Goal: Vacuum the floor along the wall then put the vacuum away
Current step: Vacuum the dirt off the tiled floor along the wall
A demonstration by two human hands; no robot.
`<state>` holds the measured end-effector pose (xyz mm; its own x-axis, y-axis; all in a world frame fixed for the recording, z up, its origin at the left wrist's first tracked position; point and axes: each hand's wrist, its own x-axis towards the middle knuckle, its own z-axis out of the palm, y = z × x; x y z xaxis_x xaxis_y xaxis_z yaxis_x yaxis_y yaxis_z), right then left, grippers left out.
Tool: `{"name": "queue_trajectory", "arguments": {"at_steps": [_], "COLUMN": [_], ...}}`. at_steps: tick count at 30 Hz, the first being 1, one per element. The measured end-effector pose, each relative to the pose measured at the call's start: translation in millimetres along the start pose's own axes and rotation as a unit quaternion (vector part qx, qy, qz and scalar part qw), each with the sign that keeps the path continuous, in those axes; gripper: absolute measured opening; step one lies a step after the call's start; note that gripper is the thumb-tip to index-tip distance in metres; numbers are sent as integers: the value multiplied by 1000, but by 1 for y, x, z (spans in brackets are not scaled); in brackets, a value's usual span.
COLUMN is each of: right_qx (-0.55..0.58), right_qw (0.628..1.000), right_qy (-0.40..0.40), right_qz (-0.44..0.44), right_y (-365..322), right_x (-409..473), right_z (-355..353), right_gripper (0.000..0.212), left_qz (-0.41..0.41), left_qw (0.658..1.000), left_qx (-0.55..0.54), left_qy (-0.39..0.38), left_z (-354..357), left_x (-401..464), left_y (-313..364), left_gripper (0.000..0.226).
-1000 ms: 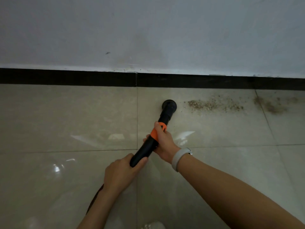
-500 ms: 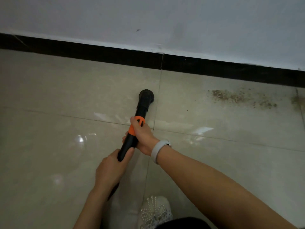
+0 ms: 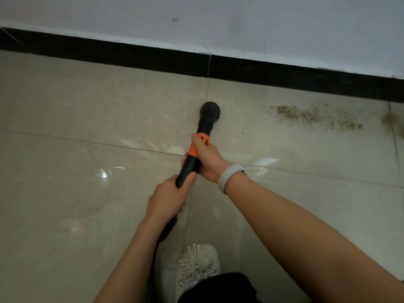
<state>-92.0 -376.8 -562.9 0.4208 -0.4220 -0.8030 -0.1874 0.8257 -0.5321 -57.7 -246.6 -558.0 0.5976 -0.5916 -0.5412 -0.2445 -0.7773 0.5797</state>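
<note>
Both hands grip the vacuum wand [image 3: 192,158], right hand [image 3: 206,159] on its orange collar, left hand [image 3: 167,199] nearer; keep the round nozzle [image 3: 209,110] flat on the tile, sweeping right toward the debris [image 3: 314,117] beside the black skirting [image 3: 131,54].

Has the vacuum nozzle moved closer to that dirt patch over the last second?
No. The vacuum nozzle has moved left, away from the dirt patch: a second ago it sat right of the tile seam, now it sits on it.
</note>
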Motion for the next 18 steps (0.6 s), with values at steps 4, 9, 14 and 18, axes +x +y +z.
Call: {"name": "queue_trajectory", "arguments": {"at_steps": [4,9,14,18], "right_qx": [-12,34,104,107], "right_qw": [996,997,991,983], "right_qy": [-62,-38,78,147], "right_qz": [68,53,2,-9], "right_y": [39,58,33,18], "right_x": [-7,-20,-35,-38], "right_z": [36,26,-48,-80], "right_gripper": [24,24,23,19], "left_qz": [-38,-22,61,99], "left_qw": [998,998,986,976], "left_qx": [-34,-26,74,124], "left_qy": [27,-45,-137,-147], "left_z": [-22,-28,13,34], "left_x": [-23,-32,-15,-17], "left_y": [-44,-55,-1,19], "left_gripper": [51,58,40,45]}}
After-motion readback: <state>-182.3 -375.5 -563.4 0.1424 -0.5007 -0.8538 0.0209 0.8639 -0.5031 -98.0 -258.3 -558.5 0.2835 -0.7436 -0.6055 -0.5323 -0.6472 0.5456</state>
